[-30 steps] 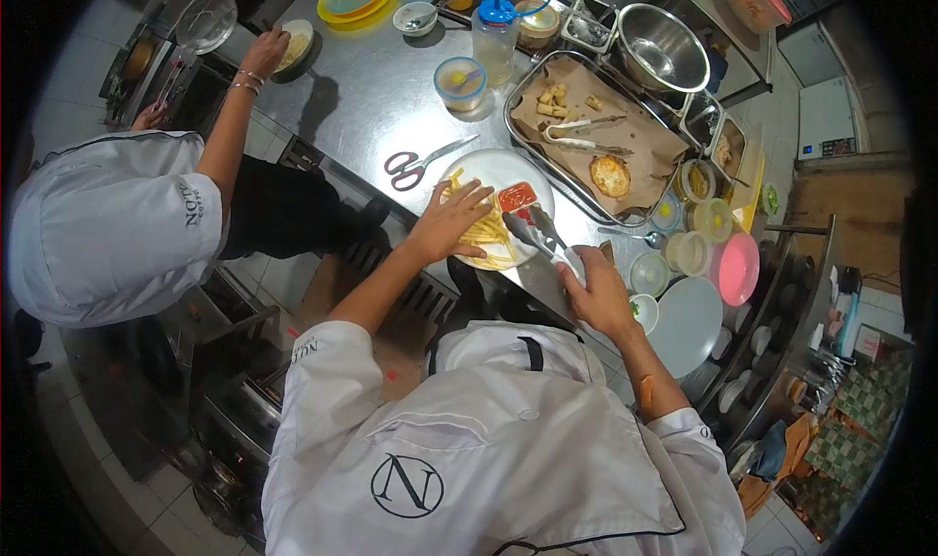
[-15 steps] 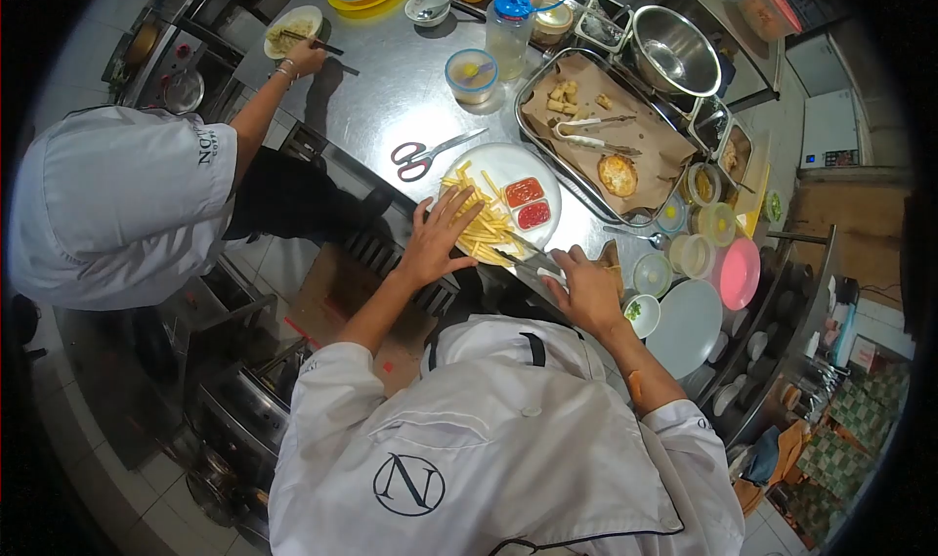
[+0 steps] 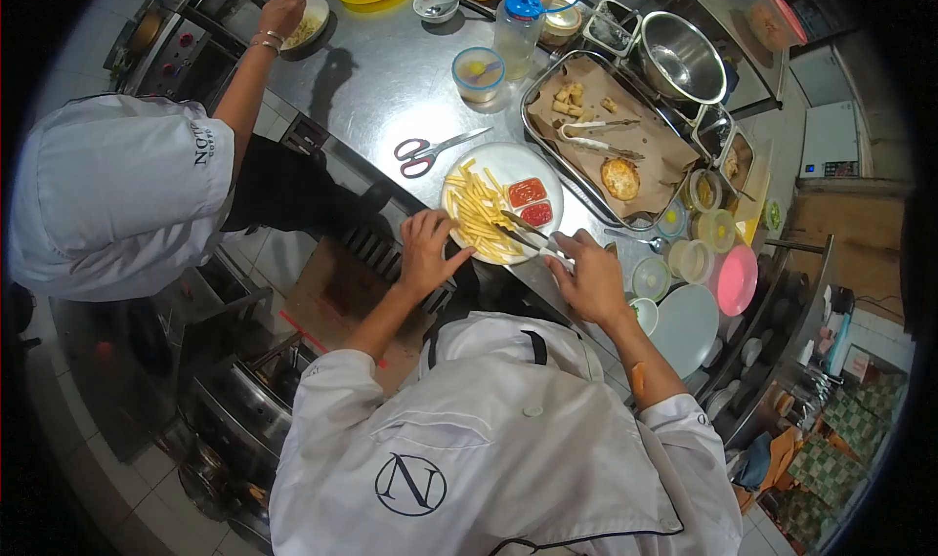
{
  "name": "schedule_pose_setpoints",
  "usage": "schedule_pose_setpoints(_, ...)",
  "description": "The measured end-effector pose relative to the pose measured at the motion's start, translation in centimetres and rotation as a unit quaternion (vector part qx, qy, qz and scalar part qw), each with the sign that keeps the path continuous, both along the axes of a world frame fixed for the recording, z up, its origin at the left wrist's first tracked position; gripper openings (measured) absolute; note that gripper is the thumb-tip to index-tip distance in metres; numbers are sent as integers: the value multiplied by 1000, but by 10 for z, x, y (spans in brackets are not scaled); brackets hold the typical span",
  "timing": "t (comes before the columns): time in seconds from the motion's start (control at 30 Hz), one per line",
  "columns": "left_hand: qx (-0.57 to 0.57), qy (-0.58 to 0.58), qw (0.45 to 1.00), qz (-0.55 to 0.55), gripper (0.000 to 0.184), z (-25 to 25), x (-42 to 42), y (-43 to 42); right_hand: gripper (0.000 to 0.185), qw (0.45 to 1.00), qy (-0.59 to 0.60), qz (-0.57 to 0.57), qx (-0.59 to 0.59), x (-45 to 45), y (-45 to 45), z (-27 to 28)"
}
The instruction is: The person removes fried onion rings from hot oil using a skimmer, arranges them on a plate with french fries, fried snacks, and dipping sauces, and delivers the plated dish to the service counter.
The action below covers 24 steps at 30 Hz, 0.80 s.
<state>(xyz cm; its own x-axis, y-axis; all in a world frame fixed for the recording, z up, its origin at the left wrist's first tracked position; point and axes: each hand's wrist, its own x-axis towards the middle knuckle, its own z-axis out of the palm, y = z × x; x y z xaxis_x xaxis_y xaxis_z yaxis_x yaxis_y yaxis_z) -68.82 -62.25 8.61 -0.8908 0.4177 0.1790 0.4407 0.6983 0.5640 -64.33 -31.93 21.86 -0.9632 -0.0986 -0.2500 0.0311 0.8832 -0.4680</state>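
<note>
A white round plate [image 3: 543, 175] on the steel counter bears a heap of french fries [image 3: 476, 214] and two small tubs of red sauce [image 3: 528, 192]. My right hand [image 3: 589, 282] is closed around the pale handle of a pair of tongs [image 3: 528, 236]. The dark tips of the tongs reach over the plate, at the right side of the fries. My left hand [image 3: 427, 253] is open at the plate's near left edge, its thumb stretched toward the fries and holding nothing. Scissors [image 3: 430, 152] with dark and red handles lie just beyond the plate.
A paper-lined tray [image 3: 645, 155] holds other tongs [image 3: 598, 138], fried pieces and a round browned item. Behind it stands a steel bowl [image 3: 682, 58]. Tubs, a pink lid [image 3: 737, 278] and a grey plate [image 3: 684, 331] sit at right. A co-worker's hand [image 3: 283, 11] is over a bowl.
My left hand has drawn back from on top of the fries to the plate's edge. The tongs' tips have shifted up toward the sauce tubs. The co-worker's hand has moved up and left.
</note>
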Motion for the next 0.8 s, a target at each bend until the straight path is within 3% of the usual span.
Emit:
schedule_pose_setpoints(0.07,-6,2,998,59,34,0,15,13,39,1000,-19,-5,2,-4,-12,1)
schedule_pose_setpoints(0.17,1,25,993,119,23,-5,28,35,37,999,-34,-4,2,-4,-16,-7)
schedule_pose_setpoints(0.33,14,15,984,175,20,-13,36,53,35,999,-38,1,5,-2,-17,-9)
schedule_pose_setpoints(0.43,16,-40,973,227,18,-1,46,57,36,1000,-8,14,-5,-1,-13,-15)
schedule_pose_setpoints(0.6,170,-200,924,277,20,-11,56,62,36,999,-42,9,7,-2,-16,-10)
schedule_pose_setpoints(0.73,199,-213,915,280,22,-28,56,71,37,998,-60,30,19,-1,-15,-4)
schedule_pose_setpoints(0.8,197,-276,888,312,23,-25,54,76,39,998,-54,35,18,0,-15,2)
